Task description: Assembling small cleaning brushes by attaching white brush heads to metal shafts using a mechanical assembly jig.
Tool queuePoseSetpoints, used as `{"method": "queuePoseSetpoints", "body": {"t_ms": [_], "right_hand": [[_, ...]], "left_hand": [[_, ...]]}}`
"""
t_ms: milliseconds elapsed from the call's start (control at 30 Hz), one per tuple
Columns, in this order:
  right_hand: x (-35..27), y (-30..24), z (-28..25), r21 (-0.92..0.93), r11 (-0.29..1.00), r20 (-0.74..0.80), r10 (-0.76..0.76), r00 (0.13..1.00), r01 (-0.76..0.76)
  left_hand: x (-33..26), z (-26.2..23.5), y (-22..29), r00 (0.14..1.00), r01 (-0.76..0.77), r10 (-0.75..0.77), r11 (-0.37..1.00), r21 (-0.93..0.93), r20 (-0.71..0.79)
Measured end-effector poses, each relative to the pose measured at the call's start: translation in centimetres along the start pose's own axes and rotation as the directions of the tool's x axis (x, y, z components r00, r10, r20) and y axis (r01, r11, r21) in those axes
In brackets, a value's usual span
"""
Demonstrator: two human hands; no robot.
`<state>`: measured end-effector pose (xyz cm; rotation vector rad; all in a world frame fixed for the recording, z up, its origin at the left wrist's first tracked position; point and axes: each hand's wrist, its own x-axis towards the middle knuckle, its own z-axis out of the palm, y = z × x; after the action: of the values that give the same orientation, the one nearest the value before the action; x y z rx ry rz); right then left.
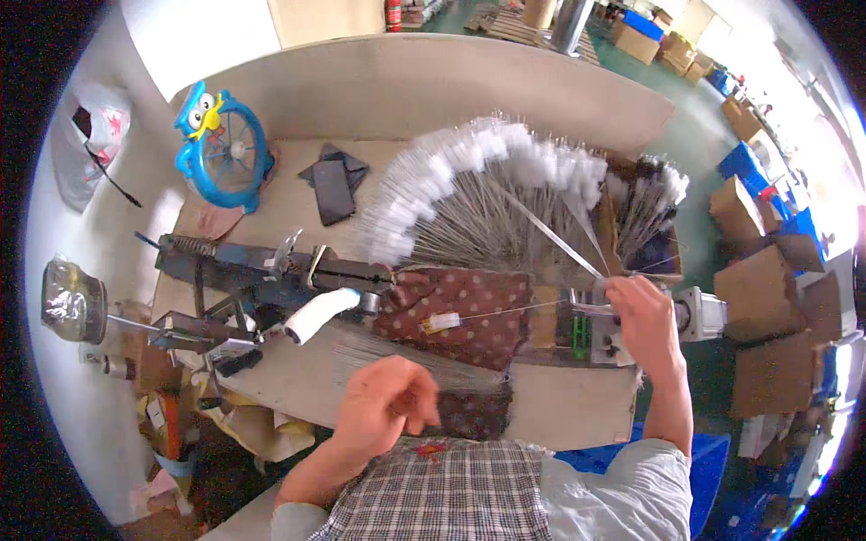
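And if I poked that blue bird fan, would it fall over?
It might tip, since its round body stands tall. It's probably light for its size: it looks like plastic around a see-through middle. The shiny blue rim could feel slippery too.

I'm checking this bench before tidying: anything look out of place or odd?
The blue cartoon fan at the back left stands out: it looks playful behind the black machine. No obvious spill or damage.
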<state>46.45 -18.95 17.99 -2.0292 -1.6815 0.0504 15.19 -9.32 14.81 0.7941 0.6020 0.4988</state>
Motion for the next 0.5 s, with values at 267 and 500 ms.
{"method": "queuePoseSetpoints", "body": {"t_ms": [267, 500], "right_hand": [[3.0, -1.0, 3.2, 0.154, 0.988, -0.039, 0.005, 0.999, 0.001], [2.9, 1.3, 5.0, 0.125, 0.992, -0.075, 0.013, 0.997, -0.004]], "left_hand": [[13.2, 6.5, -5.4, 0.791, -0.447, 0.441, -0.057, 0.893, 0.424], [19.5, 5.3, -3.6, 0.753, -0.201, 0.325, -0.713, 0.671, 0.572]]}}
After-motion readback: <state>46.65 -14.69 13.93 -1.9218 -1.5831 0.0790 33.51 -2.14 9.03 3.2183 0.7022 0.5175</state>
